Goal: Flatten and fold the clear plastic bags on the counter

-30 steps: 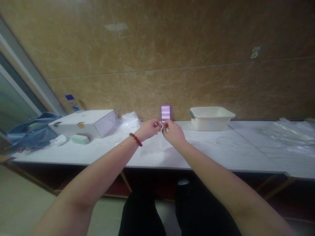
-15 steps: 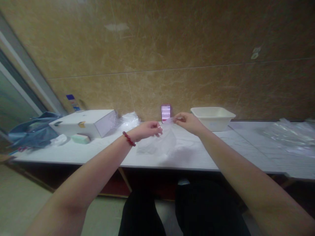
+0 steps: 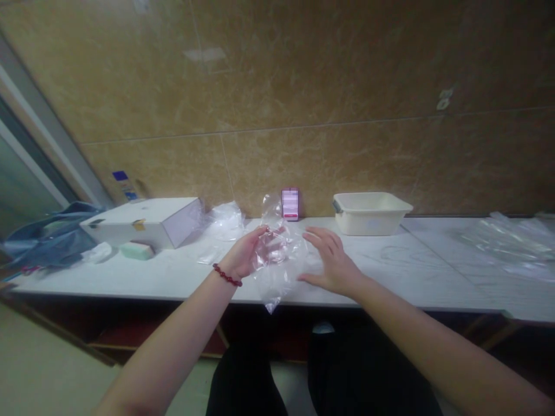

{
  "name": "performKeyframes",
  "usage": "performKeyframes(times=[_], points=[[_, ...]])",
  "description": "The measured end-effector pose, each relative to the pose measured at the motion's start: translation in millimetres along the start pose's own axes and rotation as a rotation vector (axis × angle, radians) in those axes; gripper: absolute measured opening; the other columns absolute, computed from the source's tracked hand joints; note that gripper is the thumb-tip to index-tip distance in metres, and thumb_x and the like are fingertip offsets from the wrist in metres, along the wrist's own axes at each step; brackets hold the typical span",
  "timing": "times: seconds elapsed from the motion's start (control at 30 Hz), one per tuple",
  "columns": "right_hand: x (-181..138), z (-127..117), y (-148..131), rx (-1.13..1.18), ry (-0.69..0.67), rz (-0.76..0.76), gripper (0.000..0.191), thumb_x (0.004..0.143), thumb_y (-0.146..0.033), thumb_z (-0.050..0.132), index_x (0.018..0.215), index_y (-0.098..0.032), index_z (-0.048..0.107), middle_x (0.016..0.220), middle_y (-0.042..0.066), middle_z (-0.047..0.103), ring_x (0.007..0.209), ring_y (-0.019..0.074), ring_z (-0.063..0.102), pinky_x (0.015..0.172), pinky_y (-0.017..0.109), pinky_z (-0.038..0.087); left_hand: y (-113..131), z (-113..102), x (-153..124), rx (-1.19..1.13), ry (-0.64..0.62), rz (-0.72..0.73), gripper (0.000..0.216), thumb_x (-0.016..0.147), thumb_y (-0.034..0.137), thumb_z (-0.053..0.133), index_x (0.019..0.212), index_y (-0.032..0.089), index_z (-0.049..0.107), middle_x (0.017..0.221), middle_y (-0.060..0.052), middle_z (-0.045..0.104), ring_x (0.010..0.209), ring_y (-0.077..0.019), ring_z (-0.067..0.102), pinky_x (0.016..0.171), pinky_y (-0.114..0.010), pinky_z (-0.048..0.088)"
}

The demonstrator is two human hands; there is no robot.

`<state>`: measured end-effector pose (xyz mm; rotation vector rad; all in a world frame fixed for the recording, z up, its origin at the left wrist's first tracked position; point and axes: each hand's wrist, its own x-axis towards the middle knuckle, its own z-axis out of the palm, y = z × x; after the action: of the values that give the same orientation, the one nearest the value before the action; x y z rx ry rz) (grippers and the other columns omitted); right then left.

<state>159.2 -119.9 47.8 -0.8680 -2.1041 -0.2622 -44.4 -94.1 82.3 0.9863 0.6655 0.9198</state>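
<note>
A clear, crinkled plastic bag [image 3: 277, 274] hangs between my hands above the front edge of the counter. My left hand [image 3: 248, 252], with a dark red bead bracelet at the wrist, grips the bag from the left; some of its fingers show through the film. On the right side, my right hand [image 3: 332, 263] is open, thumb and fingers spread close to the bag's edge. Whether its fingertips touch the film I cannot tell. Behind the bag, a phone [image 3: 290, 204] with a lit screen leans on the wall.
A cream plastic tub [image 3: 373, 222] stands at the back right of the white counter [image 3: 411, 283]. Flat clear bags [image 3: 511, 240] lie far right. Leftward are crumpled plastic [image 3: 225, 219], a white box [image 3: 143, 216], a pale green sponge [image 3: 136, 250] and blue cloth [image 3: 52, 237].
Both hands have come lower and nearer. My right hand has let go of the bag's edge and spread open, while my left hand now holds the bag, which is raised upright and bunched.
</note>
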Motion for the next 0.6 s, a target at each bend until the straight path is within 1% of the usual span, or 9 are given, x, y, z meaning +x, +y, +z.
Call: performKeyframes(times=[0.07, 0.13, 0.2, 0.27, 0.33, 0.43, 0.5, 0.57, 0.6], points=[[-8.5, 10.1, -3.9, -0.092, 0.033, 0.008, 0.058, 0.065, -0.036, 0.056, 0.117, -0.021, 0.036, 0.121, 0.010, 0.037, 0.113, 0.0258, 0.029, 0.090, 0.045, 0.024, -7.4, 1.4, 1.2, -0.027, 0.005, -0.003, 0.018, 0.077, 0.033, 0.043, 0.083, 0.019, 0.053, 0.109, -0.007, 0.052, 0.094, -0.0238, 0.053, 0.070, -0.040, 0.046], [-8.1, 16.9, -2.2, -0.136, 0.086, 0.057, 0.048, 0.068, -0.031, 0.053, 0.114, -0.022, 0.041, 0.119, 0.010, 0.039, 0.112, 0.0254, 0.030, 0.090, 0.045, 0.023, -13.2, 2.6, 2.2, -0.032, 0.014, -0.023, 0.017, 0.077, 0.033, 0.043, 0.081, 0.020, 0.053, 0.106, -0.006, 0.054, 0.091, -0.0230, 0.054, 0.069, -0.040, 0.046], [-0.5, 17.7, 3.4, -0.123, 0.134, 0.120, 0.036, 0.070, -0.028, 0.051, 0.106, -0.022, 0.049, 0.114, 0.008, 0.044, 0.109, 0.0238, 0.035, 0.089, 0.043, 0.024, -17.5, 2.3, 2.8, -0.043, 0.022, -0.048, 0.014, 0.076, 0.033, 0.045, 0.078, 0.020, 0.052, 0.106, -0.004, 0.053, 0.090, -0.0219, 0.054, 0.070, -0.041, 0.046], [11.6, 14.3, 12.0, -0.065, 0.148, 0.187, 0.023, 0.072, -0.027, 0.048, 0.093, -0.022, 0.055, 0.106, 0.007, 0.050, 0.102, 0.0213, 0.041, 0.088, 0.040, 0.027, -20.4, 0.2, 2.7, -0.055, 0.026, -0.072, 0.013, 0.075, 0.033, 0.047, 0.075, 0.020, 0.051, 0.108, -0.004, 0.052, 0.091, -0.0214, 0.055, 0.072, -0.042, 0.045], [24.9, 10.1, 23.4, 0.018, 0.106, 0.260, 0.016, 0.074, -0.027, 0.045, 0.082, -0.021, 0.057, 0.095, 0.006, 0.055, 0.093, 0.0189, 0.047, 0.083, 0.036, 0.032, -22.6, -2.6, 2.4, -0.056, 0.034, -0.097, 0.013, 0.074, 0.032, 0.049, 0.075, 0.020, 0.050, 0.109, -0.005, 0.052, 0.091, -0.0216, 0.055, 0.072, -0.042, 0.044], [39.9, 7.0, 41.9, 0.135, -0.025, 0.415, 0.015, 0.073, -0.029, 0.045, 0.075, -0.019, 0.056, 0.080, 0.004, 0.058, 0.079, 0.0161, 0.052, 0.072, 0.030, 0.039, -25.5, -5.9, 3.0, -0.093, 0.045, -0.115, 0.012, 0.073, 0.031, 0.050, 0.076, 0.019, 0.051, 0.106, -0.007, 0.053, 0.091, -0.0226, 0.055, 0.073, -0.043, 0.044], [42.7, 5.8, 47.9, 0.176, -0.066, 0.495, 0.015, 0.072, -0.029, 0.044, 0.072, -0.018, 0.055, 0.074, 0.004, 0.058, 0.070, 0.0142, 0.052, 0.065, 0.027, 0.040, -27.1, -6.9, 4.8, -0.161, 0.057, -0.107, 0.012, 0.073, 0.029, 0.050, 0.076, 0.018, 0.052, 0.105, -0.007, 0.053, 0.092, -0.0230, 0.054, 0.075, -0.042, 0.044], [37.8, 4.0, 43.0, 0.181, -0.058, 0.470, 0.016, 0.073, -0.029, 0.043, 0.072, -0.018, 0.053, 0.070, 0.003, 0.056, 0.066, 0.0129, 0.051, 0.063, 0.026, 0.040, -28.2, -6.6, 7.6, -0.232, 0.086, -0.085, 0.012, 0.074, 0.028, 0.047, 0.076, 0.017, 0.052, 0.103, -0.007, 0.053, 0.093, -0.0228, 0.053, 0.075, -0.042, 0.045], [32.5, 3.3, 36.0, 0.175, -0.055, 0.412, 0.016, 0.073, -0.030, 0.043, 0.073, -0.018, 0.052, 0.070, 0.003, 0.055, 0.066, 0.0129, 0.050, 0.064, 0.026, 0.040, -28.7, -5.9, 9.3, -0.260, 0.107, -0.072, 0.012, 0.075, 0.028, 0.046, 0.076, 0.017, 0.052, 0.101, -0.006, 0.054, 0.094, -0.0226, 0.053, 0.075, -0.042, 0.045]])
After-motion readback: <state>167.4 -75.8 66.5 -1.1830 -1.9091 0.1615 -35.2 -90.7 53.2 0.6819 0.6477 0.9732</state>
